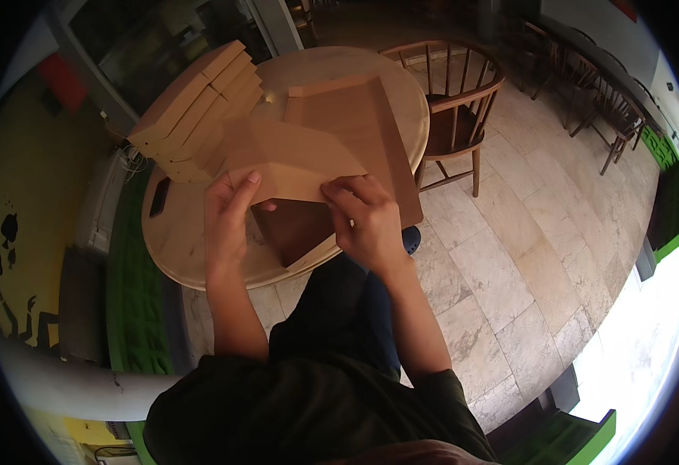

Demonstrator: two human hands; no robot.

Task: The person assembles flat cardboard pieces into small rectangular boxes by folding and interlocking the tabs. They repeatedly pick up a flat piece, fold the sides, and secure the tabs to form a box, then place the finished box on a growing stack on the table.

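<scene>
Our left hand (229, 213) and right hand (364, 221) are pinching the near edge of the cardboard box panel (289, 163), which is stretching away from us over the round table (176, 248).

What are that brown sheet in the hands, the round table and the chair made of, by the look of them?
The sheet looks like cardboard: flat, matte tan, with sharp fold lines, bent between the left hand and right hand. The table seems pale wood or a wood veneer, smooth with faint sheen. The chair looks like dark varnished wood, with turned spindles.
</scene>
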